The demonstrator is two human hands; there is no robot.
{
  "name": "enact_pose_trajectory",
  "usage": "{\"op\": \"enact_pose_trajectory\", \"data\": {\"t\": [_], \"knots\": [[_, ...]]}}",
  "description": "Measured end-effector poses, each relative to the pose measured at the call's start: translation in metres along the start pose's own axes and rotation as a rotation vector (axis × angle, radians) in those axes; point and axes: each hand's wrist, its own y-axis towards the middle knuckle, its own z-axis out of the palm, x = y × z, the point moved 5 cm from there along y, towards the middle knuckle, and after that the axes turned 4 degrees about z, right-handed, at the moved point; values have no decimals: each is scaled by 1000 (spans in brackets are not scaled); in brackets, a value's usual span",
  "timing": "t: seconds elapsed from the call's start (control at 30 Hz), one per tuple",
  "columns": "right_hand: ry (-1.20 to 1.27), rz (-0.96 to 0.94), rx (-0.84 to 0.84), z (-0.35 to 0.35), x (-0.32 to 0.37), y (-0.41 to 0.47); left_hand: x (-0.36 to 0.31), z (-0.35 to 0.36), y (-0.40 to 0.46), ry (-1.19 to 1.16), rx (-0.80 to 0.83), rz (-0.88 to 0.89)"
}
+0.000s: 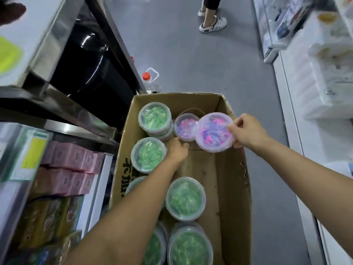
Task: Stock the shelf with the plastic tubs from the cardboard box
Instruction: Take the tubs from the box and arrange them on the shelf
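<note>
A purple-filled plastic tub (214, 131) is held by its rim, pinched between the fingers of the right hand (248, 131), above the far end of the cardboard box (229, 169). The left hand (176, 150) is lowered into the box beside green-filled tubs (149, 154); its grip cannot be determined.

Black printed characters run down the left inner wall of the cardboard box (122, 165), at about seven o'clock from its centre, partly hidden by a forearm and too cut off to read. The yellow shelf tag (33, 153) and pink cartons (72, 159) are blurred beyond reading.
</note>
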Motion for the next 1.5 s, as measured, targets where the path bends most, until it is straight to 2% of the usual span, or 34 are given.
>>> {"op": "enact_pose_trajectory", "data": {"t": [0.1, 0.17, 0.3, 0.5, 0.67, 0.97, 1.13, 1.5], "knots": [[160, 32, -54, 7, -1, 11, 7, 18, 26, -420, -63, -279], [255, 67, -69, 11, -3, 18, 4, 27, 36, -621, -60, -382], [473, 189, -53, 13, -10, 17, 1, 34, 47, -653, -82, -384], [611, 295, -10, 1, -8, -4, -5, 19, 18, -719, -163, -371], [649, 281, 37, -24, 4, -36, -20, -4, -63, -873, -97, -360], [673, 112, 233, -67, 34, -136, -18, -61, -239, -960, -295, -224], [605, -23, 355, -88, 42, -219, 1, -71, -354, -1013, -308, -179], [442, -289, 622, -88, 81, -398, 48, -91, -578, -1139, -620, -56]]}}
